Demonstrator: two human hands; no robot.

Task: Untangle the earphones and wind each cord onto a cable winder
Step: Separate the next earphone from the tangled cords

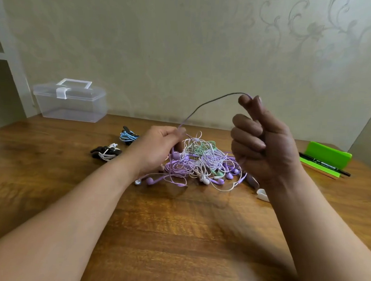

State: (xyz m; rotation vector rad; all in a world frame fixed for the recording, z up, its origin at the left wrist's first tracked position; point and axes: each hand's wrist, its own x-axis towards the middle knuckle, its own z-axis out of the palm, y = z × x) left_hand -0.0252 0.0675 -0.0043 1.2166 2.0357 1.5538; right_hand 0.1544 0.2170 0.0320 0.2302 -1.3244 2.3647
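Observation:
A tangled heap of earphones (202, 162) in purple, white and green lies on the wooden table (176, 235). My left hand (158, 147) pinches a purple cord (203, 106) just above the heap. The cord arcs up to my right hand (263, 141), raised above the table, which pinches it between thumb and forefinger with the other fingers curled. Two black cable winders lie to the left, one wound with a white cord (106, 153), one with a blue cord (128, 136). A white winder (263, 194) lies partly hidden under my right wrist.
A clear plastic box with a white latch (70, 100) stands at the back left against the wall. A green holder (326, 157) with a black marker (326, 164) and a pencil sits at the right. A white shelf edge stands at far left.

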